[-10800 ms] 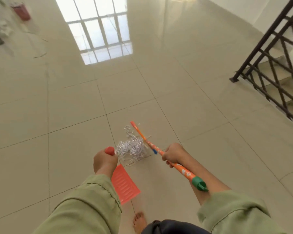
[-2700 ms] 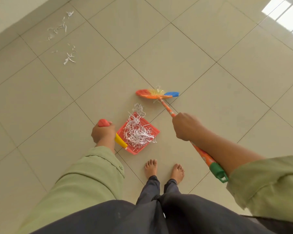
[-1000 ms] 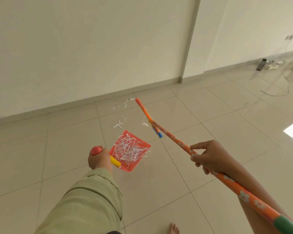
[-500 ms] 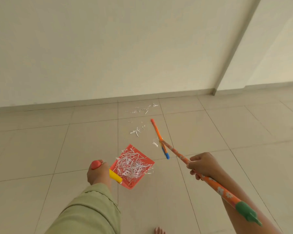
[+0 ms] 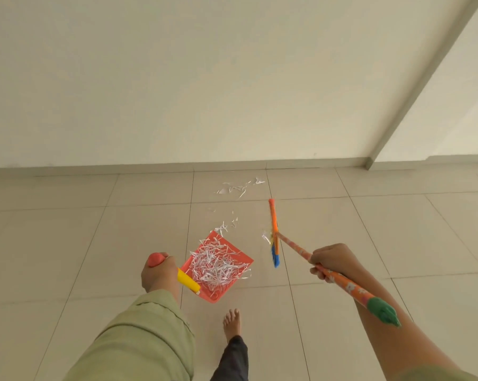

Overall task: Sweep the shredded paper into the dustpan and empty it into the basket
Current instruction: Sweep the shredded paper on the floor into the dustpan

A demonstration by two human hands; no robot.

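Note:
My left hand (image 5: 158,274) grips the yellow and red handle of an orange dustpan (image 5: 239,257), held low over the tiles. A heap of white shredded paper (image 5: 218,266) fills the pan. My right hand (image 5: 332,261) holds the orange flowered stick of a small broom (image 5: 274,232), whose orange and blue head hangs just right of the pan. Loose shreds (image 5: 239,187) lie on the floor ahead near the wall, and a few more strips (image 5: 226,225) lie just past the pan's front edge. No basket is in view.
A plain cream wall (image 5: 204,78) with a skirting runs across ahead. A wall corner (image 5: 369,163) juts out at the right. My bare foot (image 5: 231,323) stands on the beige tiles just behind the dustpan.
The view has turned from the open room to face the wall. I have stepped closer to the scattered shreds, carrying the filled dustpan and broom; both grips are unchanged.

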